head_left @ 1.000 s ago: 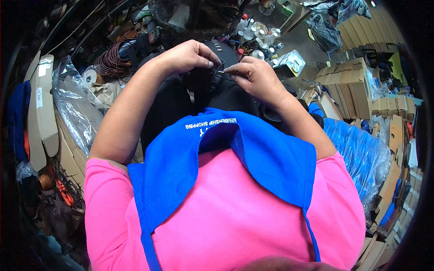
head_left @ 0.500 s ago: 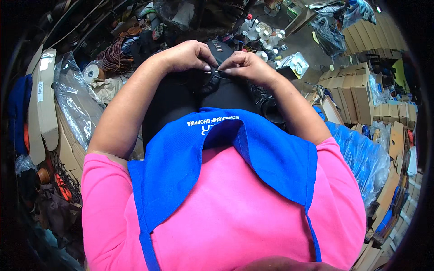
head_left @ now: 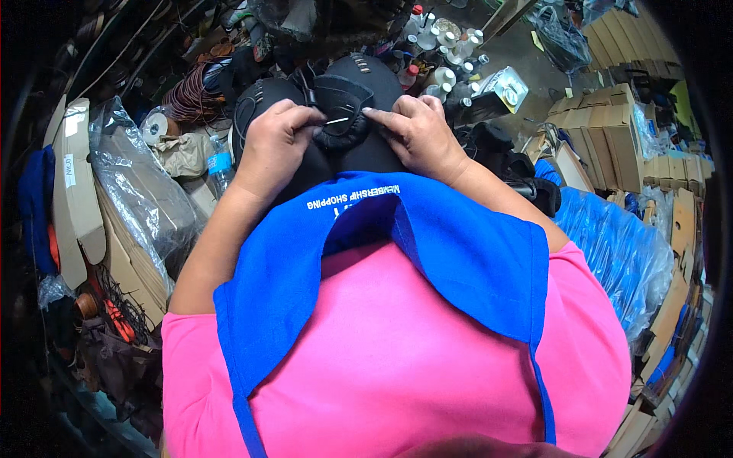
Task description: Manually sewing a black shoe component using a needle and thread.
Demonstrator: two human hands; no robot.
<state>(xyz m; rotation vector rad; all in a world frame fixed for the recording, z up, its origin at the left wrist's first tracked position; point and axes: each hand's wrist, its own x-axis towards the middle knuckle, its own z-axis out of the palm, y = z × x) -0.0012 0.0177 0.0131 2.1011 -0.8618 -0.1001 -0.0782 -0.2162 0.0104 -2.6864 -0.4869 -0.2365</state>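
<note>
Shoe upper: black padded shoe upper [head_left: 343,114] lies on my lap, just above the blue apron [head_left: 458,252], its collar facing me between both hands.
Left hand: my left hand [head_left: 276,145] is curled shut on the collar's left edge, fingertips pinching the padding near a thin pale needle [head_left: 337,120].
Right hand: my right hand [head_left: 416,137] has thumb and forefinger pinched together at the needle's right end; whether they clamp the needle or only a thread, I cannot tell.
Doing it well: I judge the stitch needs the collar kept taut by the left hand while the right draws straight along the needle's line.
Risk: fingertips sit close to the point.
Surroundings: bottles [head_left: 447,46] and cardboard boxes [head_left: 611,114] stand beyond, well apart.
</note>
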